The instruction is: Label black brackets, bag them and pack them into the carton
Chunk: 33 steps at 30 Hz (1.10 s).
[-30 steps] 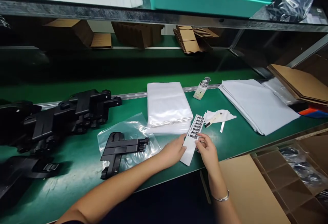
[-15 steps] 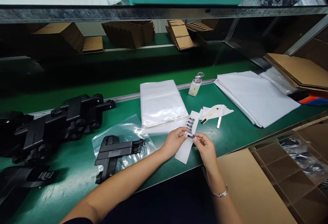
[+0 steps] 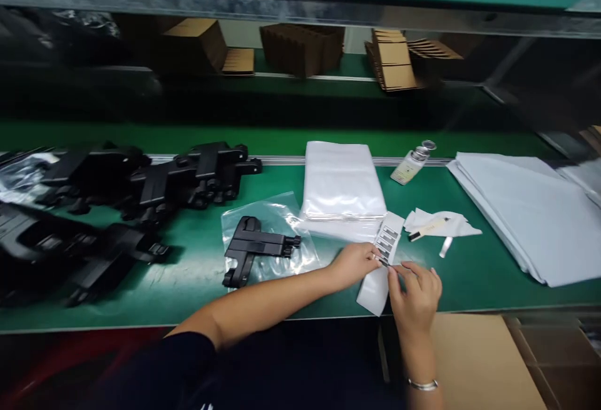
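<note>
A strip of labels (image 3: 374, 294) lies on the green bench, white backing with several printed black-and-white labels on its far half. My left hand (image 3: 354, 266) is closed over the strip, its fingertips pinching a small label (image 3: 382, 261). At the other end of that label, the thumb and forefinger of my right hand (image 3: 417, 291) are pinched together on it. Whether the label is fully off the backing cannot be made out. To the left, a black plastic bracket-like part (image 3: 256, 244) rests on a clear plastic bag (image 3: 305, 253).
A stack of clear bags (image 3: 342, 178) sits behind the strip. Further right are a pump bottle (image 3: 413, 164), a crumpled cloth (image 3: 460, 225) with a brush (image 3: 429, 228), and white sheets (image 3: 530, 210). Black parts (image 3: 159, 184) pile up at left. A shelf edge (image 3: 282, 9) crosses above.
The head view has swung left, so the bench things sit further right in the picture. Both hands stay at the label strip, the label now lower between their fingertips.
</note>
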Available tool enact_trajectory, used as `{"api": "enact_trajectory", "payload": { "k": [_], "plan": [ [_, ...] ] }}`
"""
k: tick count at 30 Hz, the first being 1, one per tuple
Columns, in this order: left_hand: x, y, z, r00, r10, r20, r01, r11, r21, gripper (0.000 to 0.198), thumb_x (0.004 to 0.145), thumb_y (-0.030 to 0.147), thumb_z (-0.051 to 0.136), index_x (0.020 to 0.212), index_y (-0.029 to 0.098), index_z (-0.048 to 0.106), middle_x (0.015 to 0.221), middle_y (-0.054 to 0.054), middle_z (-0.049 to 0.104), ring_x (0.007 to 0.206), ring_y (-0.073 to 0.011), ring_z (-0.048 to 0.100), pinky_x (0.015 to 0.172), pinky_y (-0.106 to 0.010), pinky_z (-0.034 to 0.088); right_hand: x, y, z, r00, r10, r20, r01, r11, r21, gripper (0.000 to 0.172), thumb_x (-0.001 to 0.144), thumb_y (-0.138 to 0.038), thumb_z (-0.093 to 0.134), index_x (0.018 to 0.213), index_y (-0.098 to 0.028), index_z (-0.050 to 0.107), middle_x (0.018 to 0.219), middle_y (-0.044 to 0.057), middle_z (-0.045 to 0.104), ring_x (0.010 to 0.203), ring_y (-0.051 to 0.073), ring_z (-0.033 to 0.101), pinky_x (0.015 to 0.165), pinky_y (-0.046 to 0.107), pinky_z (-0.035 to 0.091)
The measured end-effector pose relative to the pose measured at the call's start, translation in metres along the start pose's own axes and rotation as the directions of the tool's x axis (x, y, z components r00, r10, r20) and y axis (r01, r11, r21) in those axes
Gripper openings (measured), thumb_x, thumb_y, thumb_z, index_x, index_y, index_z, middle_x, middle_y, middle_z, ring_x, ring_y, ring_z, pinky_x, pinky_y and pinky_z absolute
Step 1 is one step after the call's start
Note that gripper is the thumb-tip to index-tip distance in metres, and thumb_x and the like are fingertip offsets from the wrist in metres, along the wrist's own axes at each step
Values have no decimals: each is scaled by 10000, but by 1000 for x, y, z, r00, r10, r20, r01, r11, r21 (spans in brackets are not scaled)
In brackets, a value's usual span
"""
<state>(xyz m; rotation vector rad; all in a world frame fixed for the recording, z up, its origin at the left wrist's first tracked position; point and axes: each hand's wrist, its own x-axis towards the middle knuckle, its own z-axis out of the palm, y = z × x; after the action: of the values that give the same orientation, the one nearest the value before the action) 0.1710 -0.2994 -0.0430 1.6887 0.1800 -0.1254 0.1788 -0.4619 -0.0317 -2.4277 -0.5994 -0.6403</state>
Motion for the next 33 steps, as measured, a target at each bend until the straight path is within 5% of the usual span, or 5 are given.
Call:
{"api": "enact_trajectory", "payload": {
  "k": [5, 9, 14, 23, 33],
  "plan": [
    [-42, 20, -22, 983, 138, 124, -173, 922, 347, 937, 670, 315, 778, 1489, 168, 347, 880, -123, 725, 765, -313, 675, 690, -390, 512, 5, -2, -5, 947, 318, -38, -281, 883, 377, 239, 867, -411, 596, 898, -191, 683, 1033, 113, 680, 1034, 286, 618, 1004, 517, 425],
    [-94, 35, -117, 944, 331, 19, -277, 757, 591, 486, 862, 308, 582, 1347, 287, 557, 932, -89, 744, 838, -276, 690, 805, -393, 516, 7, 3, 12, 777, 448, 442, -618, 677, 401, 425, 790, -507, 634, 1042, -169, 680, 1086, 137, 695, 1069, 342, 623, 978, 551, 436],
    [-141, -4, -242, 965, 140, -221, 19, 806, 592, 408, 895, 338, 517, 1296, 322, 592, 1407, -30, 553, 1385, -294, 392, 1164, -507, 237, 26, -27, 20, 923, 357, 141, -380, 799, 467, 299, 828, -436, 621, 970, -177, 670, 1221, 141, 638, 1186, 319, 562, 1031, 515, 401],
    [-158, -38, -174, 871, 99, -481, 153, 876, 458, 430, 950, 251, 366, 1363, 230, 482, 1506, -109, 348, 1410, -284, 318, 1143, -503, 313, 45, -169, 79, 754, -201, 625, -303, 738, 603, 215, 829, -369, 579, 680, -221, 624, 1150, 95, 652, 1161, 285, 539, 1041, 503, 359],
    [-156, -39, -177, 870, 126, -477, 132, 873, 470, 424, 934, 235, 380, 1339, 182, 495, 1493, -140, 360, 1371, -298, 359, 1126, -509, 329, 37, -182, 99, 698, -202, 687, -313, 777, 547, 217, 822, -333, 563, 645, -208, 569, 1070, 91, 597, 1071, 252, 547, 958, 430, 394]
  ]
}}
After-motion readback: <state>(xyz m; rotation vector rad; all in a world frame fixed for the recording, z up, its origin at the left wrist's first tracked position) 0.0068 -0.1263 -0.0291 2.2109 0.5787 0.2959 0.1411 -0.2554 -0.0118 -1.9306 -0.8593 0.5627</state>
